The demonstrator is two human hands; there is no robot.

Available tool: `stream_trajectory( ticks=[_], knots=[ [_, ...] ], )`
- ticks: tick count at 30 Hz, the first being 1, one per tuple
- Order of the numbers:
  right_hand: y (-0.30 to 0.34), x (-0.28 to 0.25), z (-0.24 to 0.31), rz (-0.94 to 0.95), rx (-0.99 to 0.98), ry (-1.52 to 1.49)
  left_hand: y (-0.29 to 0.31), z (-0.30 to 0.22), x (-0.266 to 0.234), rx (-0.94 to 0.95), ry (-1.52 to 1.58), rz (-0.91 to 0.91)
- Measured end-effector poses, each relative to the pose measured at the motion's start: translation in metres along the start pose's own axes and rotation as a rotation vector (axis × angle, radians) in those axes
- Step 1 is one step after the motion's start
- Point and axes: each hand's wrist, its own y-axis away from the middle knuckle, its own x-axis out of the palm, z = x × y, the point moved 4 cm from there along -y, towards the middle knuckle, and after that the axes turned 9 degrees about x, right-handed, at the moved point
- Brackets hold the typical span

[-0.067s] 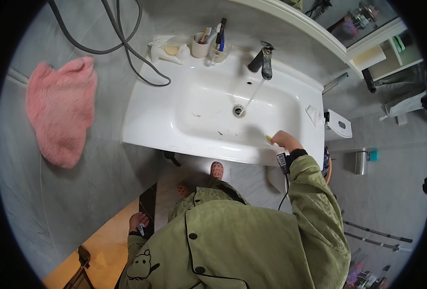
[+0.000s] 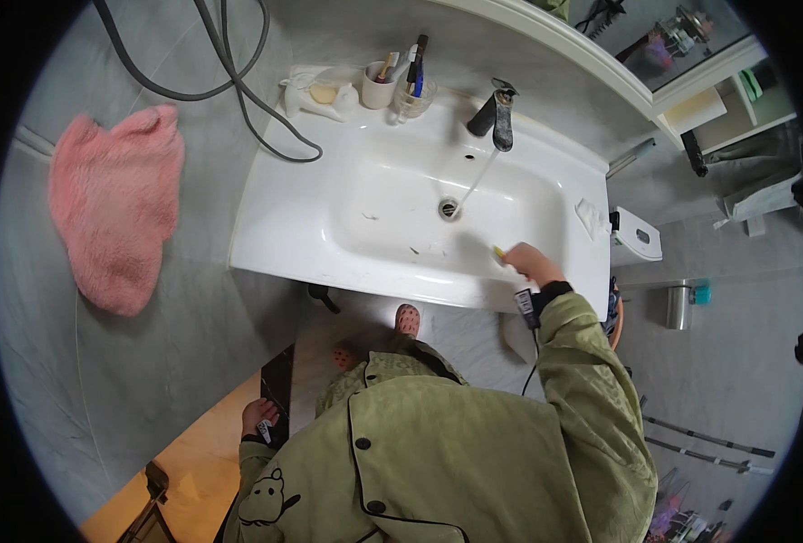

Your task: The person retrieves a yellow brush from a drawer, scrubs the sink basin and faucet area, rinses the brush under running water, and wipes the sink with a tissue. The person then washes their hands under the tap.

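My right hand (image 2: 534, 264) is closed over the front right part of the white washbasin (image 2: 284, 217). A small yellow-green thing (image 2: 498, 253) sticks out from its fingers toward the bowl; most of it is hidden, so its kind cannot be made out. From the dark faucet (image 2: 503, 127) a thin stream of water (image 2: 476, 185) falls beside the drain (image 2: 449, 209). A few small dark bits lie in the bowl. My left hand (image 2: 259, 416) hangs low at my side, away from the basin, its fingers loosely apart with nothing seen in them.
On the basin's back ledge stand a white soap dish (image 2: 320, 98), a cup with brushes (image 2: 377, 89) and a glass holder (image 2: 412, 100). A grey hose (image 2: 238, 86) loops over the left corner. A pink towel (image 2: 116, 208) hangs left. A crumpled white tissue (image 2: 590, 217) lies right.
My right hand has shifted slightly left and inward over the bowl, with more of the yellow-green thing showing. My left hand stays where it was; the water keeps running.
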Motion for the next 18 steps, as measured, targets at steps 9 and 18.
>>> stream_trajectory(
  ticks=[9,18],
  knots=[
    [0.087,0.074,0.263,-0.198,-0.753,-0.177,-0.002,0.009,0.011,-0.047,0.03,0.03],
    [-0.022,0.061,0.023,-0.284,-0.292,0.124,-0.026,0.004,0.005,-0.033,0.004,0.033]
  ],
)
